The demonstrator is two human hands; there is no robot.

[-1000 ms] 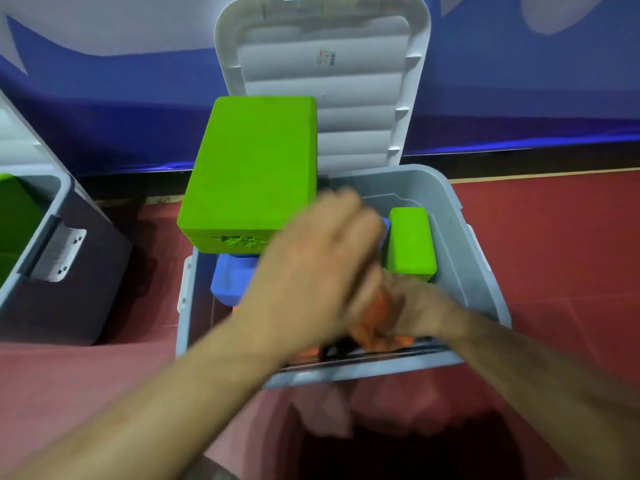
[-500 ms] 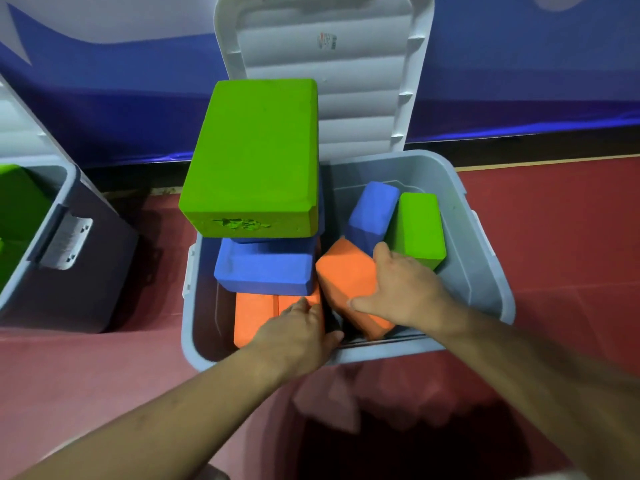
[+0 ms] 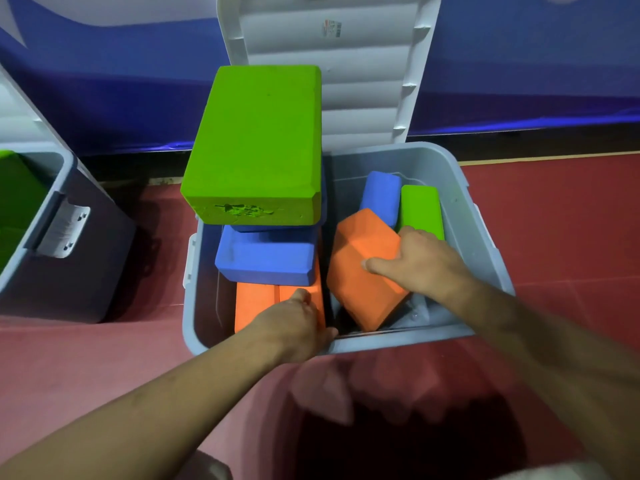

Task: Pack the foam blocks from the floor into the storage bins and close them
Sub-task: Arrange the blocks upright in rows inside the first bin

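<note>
A tilted orange block stands on one corner inside the grey storage bin, in the bin's 5 o'clock part, its lowest corner down by the near wall. The right hand has hold of it: the thumb lies flat across the upper face and the fingers curl over the far edge at 2 o'clock.

Just past those fingers, at the bin's 1 o'clock, a small blue block and a small green block stand side by side on end, touching each other.

The bin's 9 o'clock half carries a stack. At the bottom is an orange pair, two blocks lying side by side. A blue block lies across them, and a big green block sits on top, rising above the rim and overhanging the far wall toward 11 o'clock.

The left hand lies on the near end of the orange pair with its fingers bent down over it. Whether it grips or only presses, I cannot tell.

The bin's white ribbed lid stands open at 12 o'clock against a blue wall. A second bin, open and showing green foam inside, sits well apart at 9 o'clock. Both bins stand on the red floor.
</note>
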